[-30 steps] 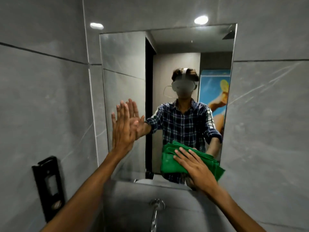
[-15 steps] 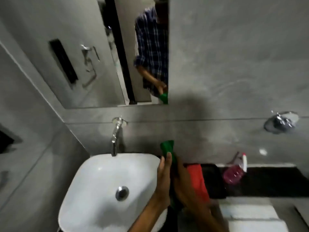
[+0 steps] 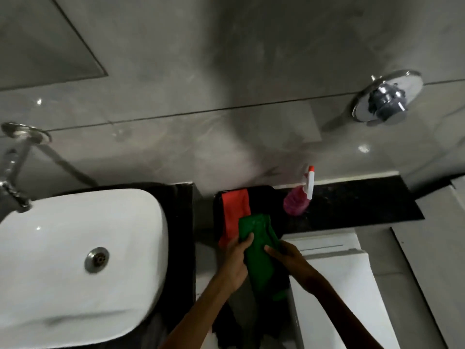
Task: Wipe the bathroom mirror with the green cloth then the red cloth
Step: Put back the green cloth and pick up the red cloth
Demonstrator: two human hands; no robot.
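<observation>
Looking down past the wall tiles, the head camera caught both hands closed on the green cloth (image 3: pixel 259 250), which hung bunched and lengthwise between them over the near edge of the dark worktop (image 3: pixel 352 205). The left hand (image 3: pixel 236 263) gripped the cloth's left side, thumb laid across the fabric; the right hand (image 3: pixel 289 260) pinched its right side, fingers curled on it. Just behind and to the left, touching the green cloth's upper corner, the red cloth (image 3: pixel 235 212) lay draped on the worktop, its lower end partly hidden by the left hand. A pink spray bottle (image 3: pixel 297 204) with a white trigger and red nozzle stood to the right of the red cloth, near the wall. The white basin (image 3: pixel 75 248) sat well to the left, a chrome tap (image 3: pixel 15 177) above its back rim. A round chrome wall fitting (image 3: pixel 387 96) was mounted high on the right. Only a grey corner of the mirror (image 3: pixel 37 46) showed at the upper left.
</observation>
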